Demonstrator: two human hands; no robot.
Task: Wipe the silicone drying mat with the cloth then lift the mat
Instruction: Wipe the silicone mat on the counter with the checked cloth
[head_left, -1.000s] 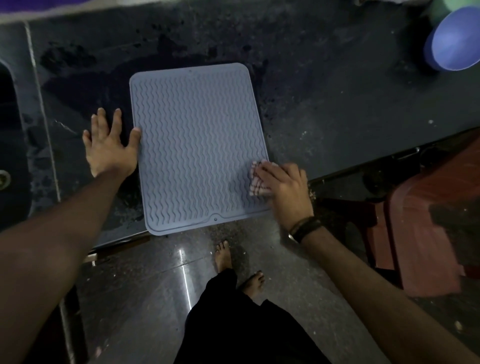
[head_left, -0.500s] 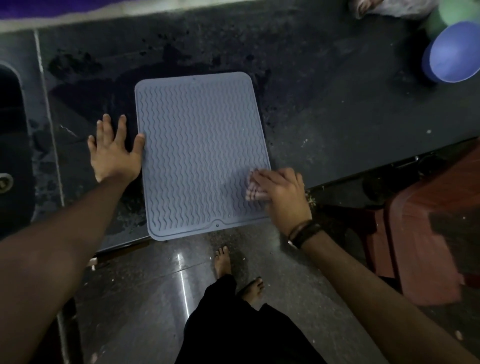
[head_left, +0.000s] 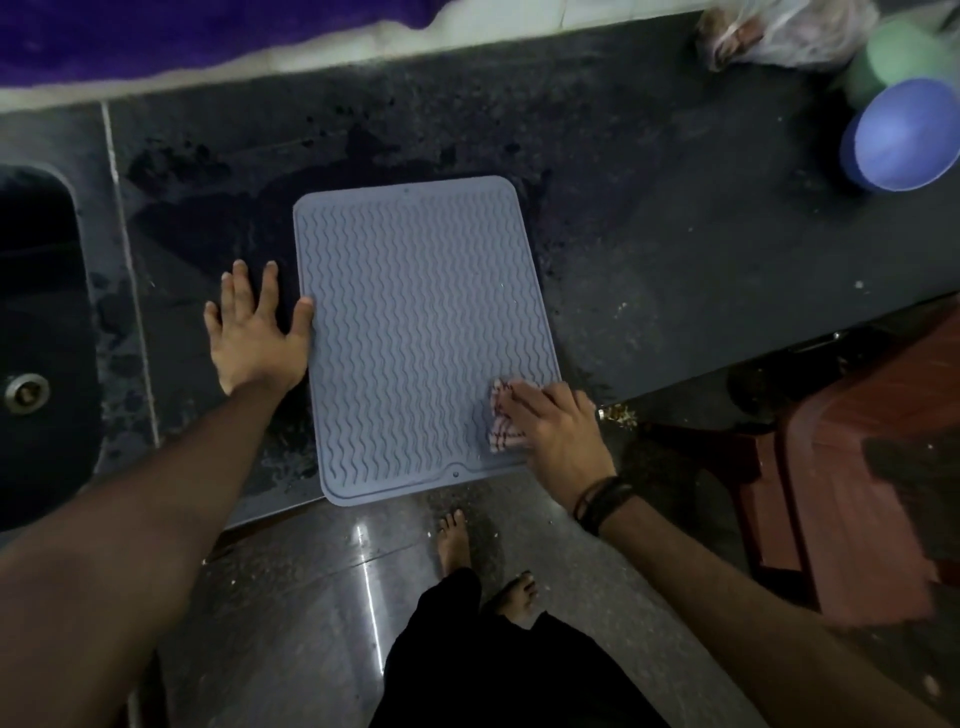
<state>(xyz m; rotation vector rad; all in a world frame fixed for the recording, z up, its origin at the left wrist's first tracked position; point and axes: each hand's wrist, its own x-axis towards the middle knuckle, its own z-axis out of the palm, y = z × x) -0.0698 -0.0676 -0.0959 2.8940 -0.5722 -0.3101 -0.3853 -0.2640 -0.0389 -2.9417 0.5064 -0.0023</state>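
Two hands are at work on the mat (head_left: 423, 338), which lies flat on the dark desk (head_left: 675, 249) with its long axis running from 12 to 6 o'clock and its near edge hanging slightly over the desk's front edge. Right hand (head_left: 558, 434) sits at the mat's 5 o'clock corner, fingers curled down on a bunched checked cloth (head_left: 501, 423) and pressing it onto the ribs. From that hand the unwiped bulk of the mat stretches toward 10 and 11 o'clock, so the next stroke likely runs that way. Left hand (head_left: 254, 332) lies open and flat on the desk at the mat's 9 o'clock edge, thumb touching the rim, gripping nothing; it seems to be bracing the mat against sliding. For the later lift, either hand is right at an edge.

Pale blue-grey, the mat has wavy ridges, rounded corners and a raised border. Light is dim, so whether its surface is wet I cannot tell.
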